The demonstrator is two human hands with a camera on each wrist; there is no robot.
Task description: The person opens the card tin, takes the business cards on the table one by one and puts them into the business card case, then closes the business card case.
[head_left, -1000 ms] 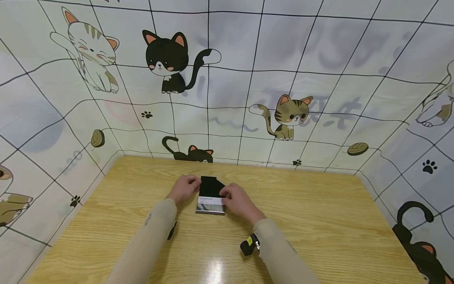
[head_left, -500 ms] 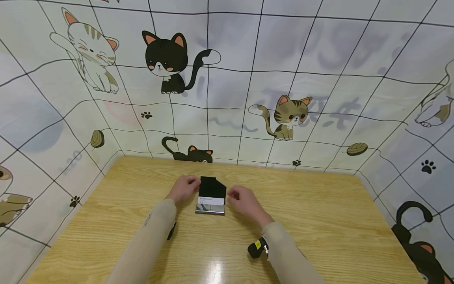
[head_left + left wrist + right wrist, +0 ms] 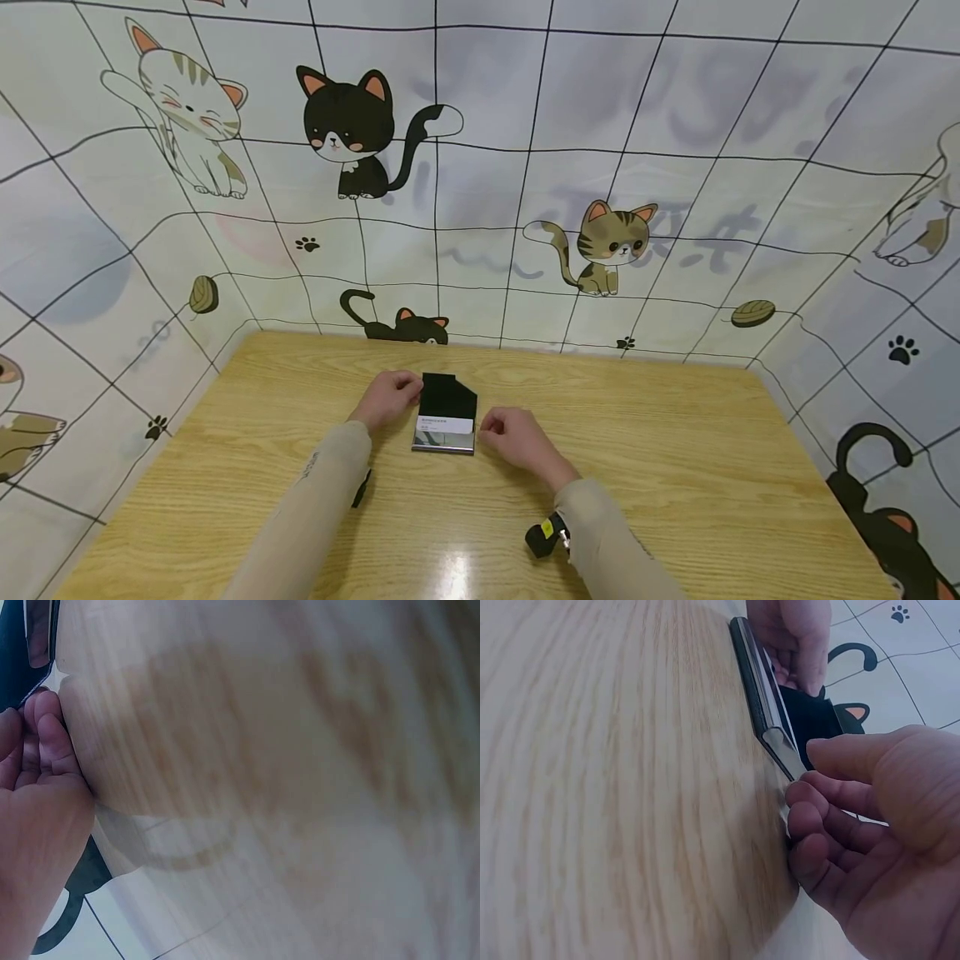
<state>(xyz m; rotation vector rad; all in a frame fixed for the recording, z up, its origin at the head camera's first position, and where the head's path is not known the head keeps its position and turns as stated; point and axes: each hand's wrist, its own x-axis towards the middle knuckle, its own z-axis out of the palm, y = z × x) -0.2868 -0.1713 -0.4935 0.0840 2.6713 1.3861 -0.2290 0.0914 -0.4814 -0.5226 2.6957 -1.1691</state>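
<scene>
A business card case (image 3: 444, 440) lies on the table with its black lid (image 3: 447, 396) folded back away from me. A white card (image 3: 446, 425) with small print shows above the mirror-like metal front. My left hand (image 3: 388, 398) pinches the left edge of the lid between thumb and fingers; the left wrist view catches only a sliver of the dark lid (image 3: 13, 667). Just off the case's right side is my right hand (image 3: 517, 437), fingers loosely curled and holding nothing. In the right wrist view its fingertips (image 3: 804, 791) are right at the case's near corner.
The wooden table (image 3: 675, 467) reaches back to a cloth wall (image 3: 487, 192) printed with cats and grid lines. A black wrist camera (image 3: 546, 536) hangs at the right sleeve, close over the tabletop.
My right hand has let go of the lid's right edge and drawn right, then slightly toward me. The left hand and the card case have stayed in place.
</scene>
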